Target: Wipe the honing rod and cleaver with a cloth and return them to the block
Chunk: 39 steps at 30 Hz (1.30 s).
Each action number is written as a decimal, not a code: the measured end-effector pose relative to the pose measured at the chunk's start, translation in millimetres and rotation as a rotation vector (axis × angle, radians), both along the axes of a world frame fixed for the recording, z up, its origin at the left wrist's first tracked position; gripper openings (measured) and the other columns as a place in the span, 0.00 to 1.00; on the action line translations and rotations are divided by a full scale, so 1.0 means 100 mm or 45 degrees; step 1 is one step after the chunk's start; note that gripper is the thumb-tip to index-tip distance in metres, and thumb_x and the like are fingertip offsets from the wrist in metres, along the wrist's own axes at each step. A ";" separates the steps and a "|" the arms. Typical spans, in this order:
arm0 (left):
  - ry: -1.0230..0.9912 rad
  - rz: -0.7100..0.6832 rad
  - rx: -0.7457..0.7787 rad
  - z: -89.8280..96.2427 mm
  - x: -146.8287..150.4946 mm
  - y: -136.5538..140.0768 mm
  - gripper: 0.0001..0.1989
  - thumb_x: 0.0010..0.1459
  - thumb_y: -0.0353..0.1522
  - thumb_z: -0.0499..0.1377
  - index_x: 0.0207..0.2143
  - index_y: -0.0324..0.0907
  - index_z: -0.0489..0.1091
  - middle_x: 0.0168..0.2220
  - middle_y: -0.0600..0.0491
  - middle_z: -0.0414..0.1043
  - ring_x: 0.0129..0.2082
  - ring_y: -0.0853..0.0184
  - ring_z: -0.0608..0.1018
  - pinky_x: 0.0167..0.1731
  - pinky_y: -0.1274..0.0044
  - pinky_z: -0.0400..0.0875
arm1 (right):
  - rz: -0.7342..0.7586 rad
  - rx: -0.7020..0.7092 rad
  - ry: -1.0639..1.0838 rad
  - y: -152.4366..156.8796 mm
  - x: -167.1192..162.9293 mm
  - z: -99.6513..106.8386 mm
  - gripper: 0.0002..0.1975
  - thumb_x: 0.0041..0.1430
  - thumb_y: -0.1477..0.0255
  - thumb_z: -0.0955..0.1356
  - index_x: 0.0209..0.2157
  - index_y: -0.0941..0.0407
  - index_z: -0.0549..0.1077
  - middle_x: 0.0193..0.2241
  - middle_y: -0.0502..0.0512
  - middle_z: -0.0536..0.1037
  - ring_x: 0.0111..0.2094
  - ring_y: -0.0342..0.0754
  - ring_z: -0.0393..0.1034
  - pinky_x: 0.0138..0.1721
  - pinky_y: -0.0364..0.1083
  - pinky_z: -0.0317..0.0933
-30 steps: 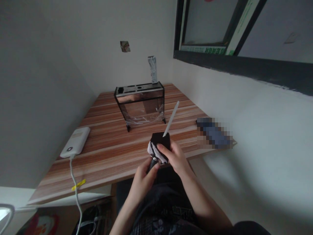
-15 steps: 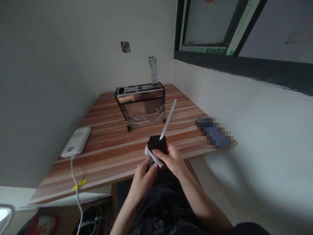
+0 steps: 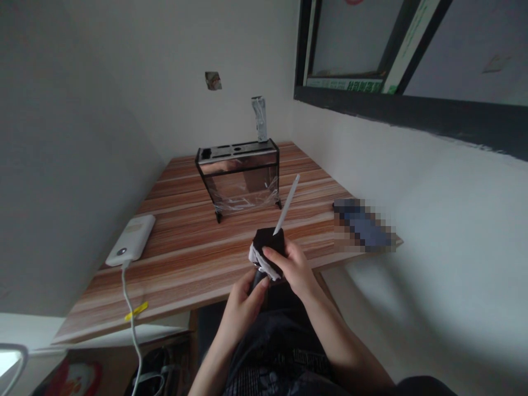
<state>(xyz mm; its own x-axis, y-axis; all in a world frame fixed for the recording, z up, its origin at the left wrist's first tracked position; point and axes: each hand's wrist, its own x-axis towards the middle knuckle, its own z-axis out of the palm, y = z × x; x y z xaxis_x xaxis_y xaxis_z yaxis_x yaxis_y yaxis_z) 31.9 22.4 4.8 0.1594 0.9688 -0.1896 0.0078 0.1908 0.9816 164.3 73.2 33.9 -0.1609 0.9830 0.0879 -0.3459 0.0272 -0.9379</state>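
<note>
In front of the table's edge, my right hand (image 3: 296, 269) is closed around a black block (image 3: 266, 240), its thumb lying across the front. A white tube (image 3: 287, 203) sticks up at a slant from the block's top. Crumpled white wadding (image 3: 264, 263) shows along the block's lower edge. My left hand (image 3: 243, 297) grips a dark piece (image 3: 258, 279) just below the wadding, mostly hidden by the fingers. Whether this piece is joined to the block cannot be seen. Beyond the hands, a small clear tank (image 3: 242, 190) with a black frame stands on the wood-grain table (image 3: 177, 236).
A white power bank (image 3: 132, 240) lies at the left, its white cable (image 3: 128, 300) running over the table edge past yellow tape (image 3: 136, 311). A blurred dark-blue object (image 3: 365, 224) lies at the right edge. A silvery strip (image 3: 259, 119) rises behind the tank.
The white tube's tip sits slightly lower and to the right. A gap with dark material shows more between the wadding and the piece in my left hand. The view has shifted slightly.
</note>
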 end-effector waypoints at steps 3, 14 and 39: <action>0.018 -0.005 0.043 -0.02 0.00 -0.02 0.22 0.55 0.49 0.57 0.33 0.38 0.67 0.19 0.62 0.52 0.17 0.77 0.54 0.17 0.83 0.48 | -0.023 -0.005 0.028 0.02 0.03 0.02 0.14 0.51 0.62 0.73 0.35 0.57 0.78 0.31 0.54 0.81 0.32 0.47 0.74 0.34 0.43 0.67; 0.162 -0.142 0.053 -0.11 -0.09 -0.14 0.20 0.57 0.48 0.56 0.31 0.38 0.66 0.22 0.60 0.53 0.22 0.74 0.55 0.21 0.82 0.50 | -0.216 -0.065 0.079 0.15 0.26 0.05 0.14 0.49 0.60 0.73 0.29 0.58 0.75 0.21 0.51 0.76 0.21 0.44 0.68 0.23 0.42 0.63; 0.308 -0.232 -0.020 -0.15 -0.21 -0.34 0.22 0.58 0.49 0.56 0.35 0.37 0.71 0.25 0.57 0.60 0.26 0.71 0.60 0.26 0.82 0.55 | -0.446 -0.027 0.346 0.31 0.55 0.14 0.15 0.46 0.59 0.74 0.31 0.56 0.77 0.27 0.54 0.81 0.29 0.51 0.77 0.29 0.50 0.73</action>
<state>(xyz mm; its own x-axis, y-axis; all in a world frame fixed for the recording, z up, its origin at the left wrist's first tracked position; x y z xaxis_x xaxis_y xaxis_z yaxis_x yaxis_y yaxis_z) 11.3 -11.7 -9.7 0.2788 0.9251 -0.2578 0.2769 0.1796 0.9440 219.0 104.6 47.6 0.2082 0.9762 0.0605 -0.5536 0.1686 -0.8156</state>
